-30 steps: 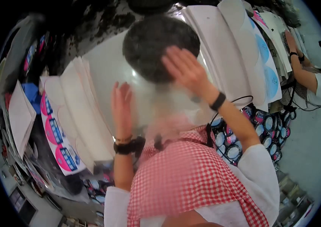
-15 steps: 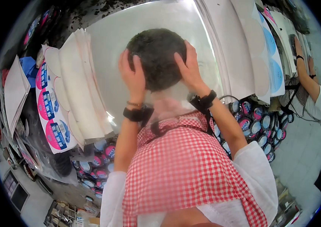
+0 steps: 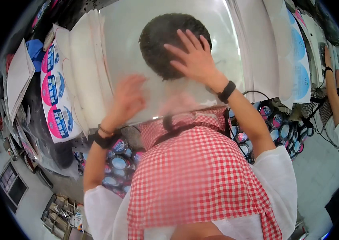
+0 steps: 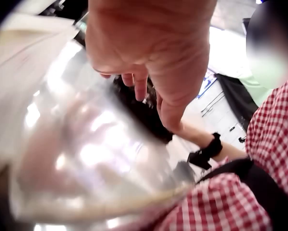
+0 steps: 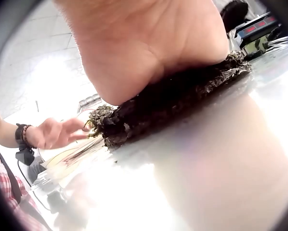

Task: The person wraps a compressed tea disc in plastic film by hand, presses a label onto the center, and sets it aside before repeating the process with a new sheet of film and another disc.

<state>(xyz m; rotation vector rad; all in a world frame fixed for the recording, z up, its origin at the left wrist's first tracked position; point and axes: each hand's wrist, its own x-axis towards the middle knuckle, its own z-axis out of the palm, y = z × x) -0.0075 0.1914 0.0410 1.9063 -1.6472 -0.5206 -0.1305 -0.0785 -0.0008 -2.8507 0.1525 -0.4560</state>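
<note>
– Dark round mound of crumbly, leafy matter (image 3: 159, 40): where does it lie?

– Under the right hand (image 3: 193, 60), on the shiny silver metal sheet (image 3: 125, 60) that covers the tabletop. The palm and the straight, spread fingers lie flat on the mound's near right part. The right wrist view shows the heel of the palm bearing down on its rough rim. Nothing is gripped.

– And the left hand (image 3: 127, 98)?

– Blurred, off the mound, to the left of the right hand and nearer the body, over bare sheet. Its fingers are loose and fairly straight and hold nothing. Whether it touches the metal I cannot tell.

– How would you press such a thing well?

– With the whole palm rather than the fingertips, I'd say, so the crumbly rim does not break away. I would work round the edge bit by bit. The metal looks slick, so a second hand on the opposite side should stop the mound sliding.

– What lies around?

– Left of the left hand are stacked white card sheets with round cut-outs (image 3: 83, 76), then round pink and blue labels (image 3: 55, 92). Below the left wrist sit round blue-lidded tins (image 3: 117, 162). Well to the right of the right hand, another person's arms (image 3: 333, 92) rest on more sheets.
</note>
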